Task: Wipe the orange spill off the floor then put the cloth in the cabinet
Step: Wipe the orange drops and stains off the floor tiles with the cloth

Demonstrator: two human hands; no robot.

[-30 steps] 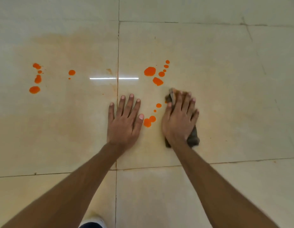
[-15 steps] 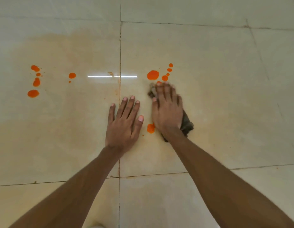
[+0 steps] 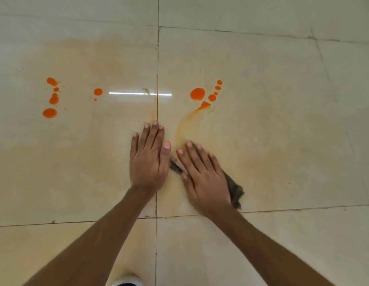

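My right hand (image 3: 202, 174) presses flat, fingers straight, on a dark grey cloth (image 3: 234, 189) that shows on both sides of it on the beige tiled floor (image 3: 282, 120). My left hand (image 3: 148, 157) rests flat on the floor just left of it, thumb close to the cloth's edge. Orange drops (image 3: 197, 93) lie beyond my right hand, and a curved pale orange smear (image 3: 185, 126) runs from them toward the cloth. A second group of orange drops (image 3: 50, 104) and a single drop (image 3: 98, 92) lie at the far left.
A faint orange stain (image 3: 86, 65) tints the tiles around the spill. Tile joints cross near my hands (image 3: 157, 79). The toe of a white shoe (image 3: 127, 281) shows at the bottom edge.
My right hand has dragged the cloth back toward me and to the left, wiping away the near drops and leaving a curved smear. My left hand stays flat in place.
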